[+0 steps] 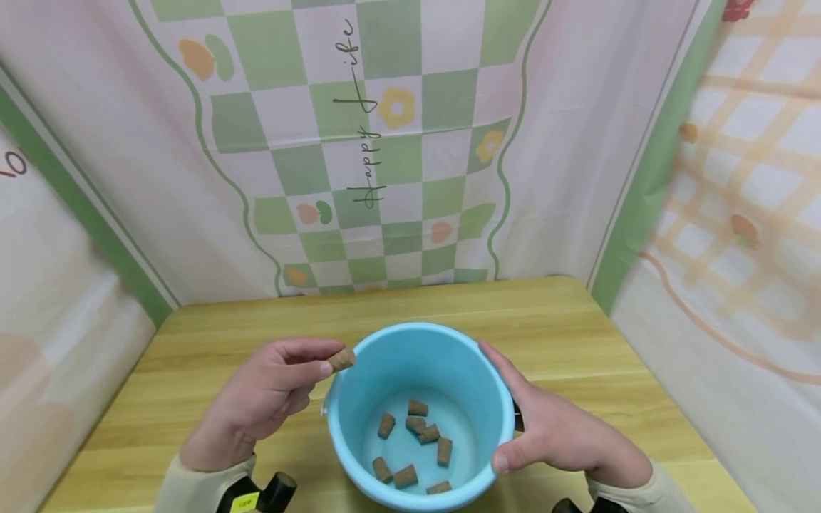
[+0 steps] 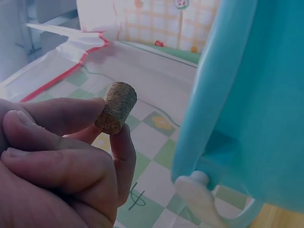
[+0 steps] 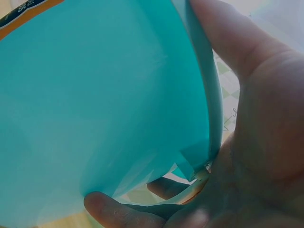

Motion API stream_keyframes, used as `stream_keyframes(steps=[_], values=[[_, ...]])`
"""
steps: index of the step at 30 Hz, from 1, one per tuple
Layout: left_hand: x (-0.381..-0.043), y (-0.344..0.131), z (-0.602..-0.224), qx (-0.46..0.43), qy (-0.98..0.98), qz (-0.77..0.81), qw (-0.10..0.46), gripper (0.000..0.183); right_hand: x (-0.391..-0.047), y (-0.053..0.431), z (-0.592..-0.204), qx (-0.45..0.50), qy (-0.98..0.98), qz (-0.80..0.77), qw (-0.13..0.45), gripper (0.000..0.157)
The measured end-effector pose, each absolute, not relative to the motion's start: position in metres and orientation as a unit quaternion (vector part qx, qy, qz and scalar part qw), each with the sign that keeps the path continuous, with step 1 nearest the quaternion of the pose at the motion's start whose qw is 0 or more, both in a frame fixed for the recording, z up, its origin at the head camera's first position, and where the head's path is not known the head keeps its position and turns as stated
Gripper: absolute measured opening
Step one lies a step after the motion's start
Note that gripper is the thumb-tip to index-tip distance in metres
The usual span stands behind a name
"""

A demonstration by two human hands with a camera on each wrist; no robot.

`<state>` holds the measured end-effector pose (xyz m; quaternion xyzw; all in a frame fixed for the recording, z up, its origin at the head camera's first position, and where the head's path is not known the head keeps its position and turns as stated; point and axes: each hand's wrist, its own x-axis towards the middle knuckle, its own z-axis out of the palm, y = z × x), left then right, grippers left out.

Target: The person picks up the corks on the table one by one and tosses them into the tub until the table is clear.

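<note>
Between thumb and fingertips my left hand [image 1: 259, 392] pinches a cork [image 1: 343, 359], close beside the left rim of a light-blue bucket [image 1: 420, 329]. The left wrist view shows this speckled cork [image 2: 117, 108] as a short, slightly tapered cylinder. My right hand [image 1: 561, 431] grips the bucket's right side, its thumb lying at the rim; in the right wrist view the fingers [image 3: 116, 211] reach along the outer wall. Several more corks lie scattered on the bucket's bottom, among them one cork [image 1: 405, 476] near the front and another cork [image 1: 417, 407] toward the back.
The bucket stands on a wood-grain table [image 1: 218, 338]. Behind the table hangs a green-and-white checkered cloth [image 1: 391, 164], with further printed cloth [image 1: 737, 214] on the right side. A white handle joint [image 2: 194, 190] sticks out from the bucket's left side.
</note>
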<state>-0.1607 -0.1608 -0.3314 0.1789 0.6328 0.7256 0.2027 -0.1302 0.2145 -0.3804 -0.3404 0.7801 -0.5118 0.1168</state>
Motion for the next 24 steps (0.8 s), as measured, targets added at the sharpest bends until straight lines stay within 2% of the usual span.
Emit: stream_keyframes(steps=[6, 10, 19, 24], values=[[-0.162, -0.154, -0.333, 0.181, 0.632, 0.721, 0.219, 0.031, -0.130, 0.215, -0.381, -0.348, 0.790, -0.495, 0.097, 0.122], [-0.162, -0.152, -0.333, 0.175, 0.641, 0.716, 0.213, 0.032, -0.130, 0.214, -0.382, -0.349, 0.773, -0.518, 0.115, 0.122], [-0.157, -0.146, -0.334, 0.228, 0.593, 0.738, 0.228, 0.052, -0.129, 0.214, -0.381, -0.342, 0.779, -0.514, 0.111, 0.121], [-0.157, -0.148, -0.335, 0.231, 0.574, 0.751, 0.232, 0.055, -0.129, 0.215, -0.381, -0.345, 0.780, -0.511, 0.107, 0.121]])
